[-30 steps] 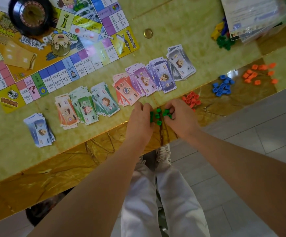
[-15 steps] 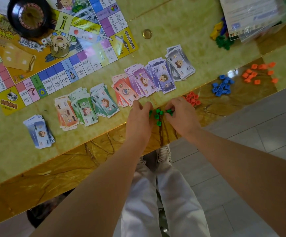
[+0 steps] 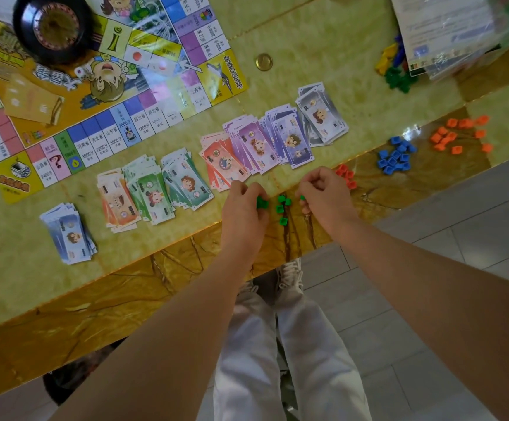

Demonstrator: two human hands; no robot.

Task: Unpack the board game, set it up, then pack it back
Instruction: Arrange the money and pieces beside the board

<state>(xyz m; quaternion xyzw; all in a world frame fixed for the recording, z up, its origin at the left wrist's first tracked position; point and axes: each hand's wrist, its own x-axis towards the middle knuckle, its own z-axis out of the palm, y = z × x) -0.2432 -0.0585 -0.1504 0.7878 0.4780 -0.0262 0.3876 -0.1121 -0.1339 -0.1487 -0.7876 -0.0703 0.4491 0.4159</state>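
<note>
Right now I read the green pieces [image 3: 280, 209] as lying loose by the front edge of the tabletop [image 3: 308, 41], a short string running 12 to 6 o'clock in the gap between the hands. The left hand [image 3: 244, 208] sits at their 9 o'clock, fingers curled round a few greens. The right hand [image 3: 326, 199], at 3 o'clock, seems to pinch 1. Both look about equally near. Against 1 second ago, the hands have drawn apart, uncovering the loose pieces.
</note>
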